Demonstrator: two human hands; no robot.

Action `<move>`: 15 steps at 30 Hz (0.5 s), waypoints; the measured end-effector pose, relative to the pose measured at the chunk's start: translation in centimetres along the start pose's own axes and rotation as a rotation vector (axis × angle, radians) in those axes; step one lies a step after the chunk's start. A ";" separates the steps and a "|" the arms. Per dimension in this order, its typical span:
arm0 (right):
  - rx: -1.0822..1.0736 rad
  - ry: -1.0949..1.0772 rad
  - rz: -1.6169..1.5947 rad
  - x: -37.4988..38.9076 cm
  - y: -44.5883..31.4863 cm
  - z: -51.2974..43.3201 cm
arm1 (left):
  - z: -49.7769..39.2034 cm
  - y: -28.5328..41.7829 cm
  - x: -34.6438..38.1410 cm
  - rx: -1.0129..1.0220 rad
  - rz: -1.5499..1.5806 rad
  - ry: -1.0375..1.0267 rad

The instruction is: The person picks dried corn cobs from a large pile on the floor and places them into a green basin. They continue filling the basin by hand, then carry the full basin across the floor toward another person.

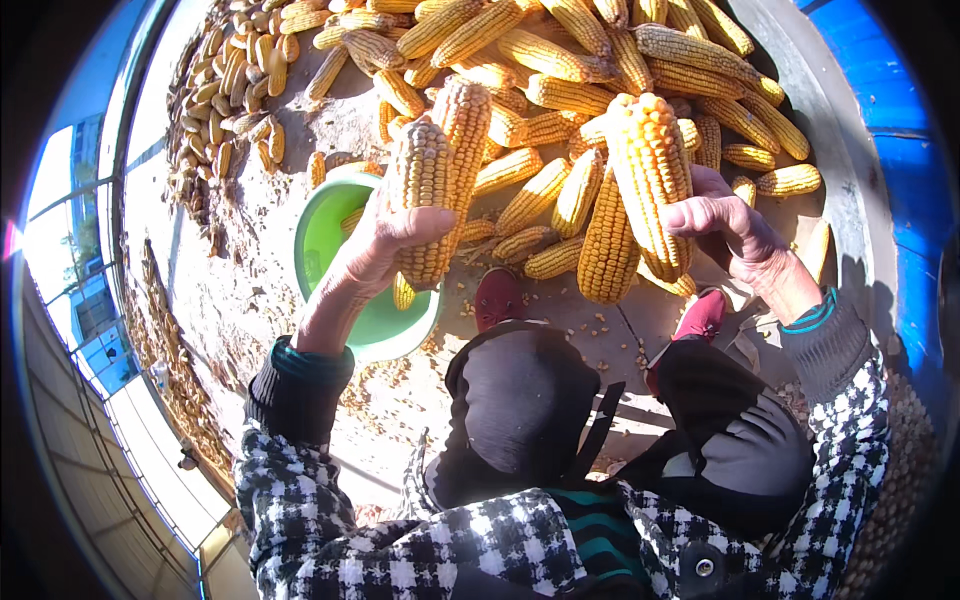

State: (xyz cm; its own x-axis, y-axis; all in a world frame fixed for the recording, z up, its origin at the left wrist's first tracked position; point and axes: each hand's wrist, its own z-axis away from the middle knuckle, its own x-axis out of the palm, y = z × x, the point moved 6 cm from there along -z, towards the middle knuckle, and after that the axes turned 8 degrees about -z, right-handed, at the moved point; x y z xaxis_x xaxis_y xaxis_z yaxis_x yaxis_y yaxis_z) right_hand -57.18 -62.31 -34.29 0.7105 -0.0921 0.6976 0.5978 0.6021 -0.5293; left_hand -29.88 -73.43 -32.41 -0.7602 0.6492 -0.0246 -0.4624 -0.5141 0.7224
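My left hand (386,240) is wrapped around two ears of dried yellow corn held upright side by side. The nearer ear (420,202) has a greyish tip; the other ear (463,142) rises behind it. A bright yellow ear (649,180) is gripped in my right hand (731,221), thumb across its front. Against that ear's left side hangs a darker ear (609,244), apparently in the same grip, though the fingers behind are hidden. Below my left hand stands a green plastic basin (322,232) with a few ears in it, partly covered by my forearm.
A large heap of corn ears (555,60) lies ahead of me. Another pile (225,97) spreads at the far left. Loose kernels (592,330) dot the concrete floor around my red shoes (499,296). A blue panel (911,180) borders the right side.
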 end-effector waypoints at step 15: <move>0.305 -0.183 0.212 17.4 22.1 -21.4 | 7.8 -24.9 -15.4 -0.067 0.239 0.664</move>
State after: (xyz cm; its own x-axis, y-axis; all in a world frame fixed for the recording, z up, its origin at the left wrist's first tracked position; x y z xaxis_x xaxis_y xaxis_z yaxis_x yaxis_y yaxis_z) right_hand -23.65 -67.57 -44.13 0.7118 0.1856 0.6774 0.2878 0.8026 -0.5224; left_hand -3.09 -66.25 -44.59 -0.9521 0.0464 -0.3022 -0.2591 -0.6470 0.7171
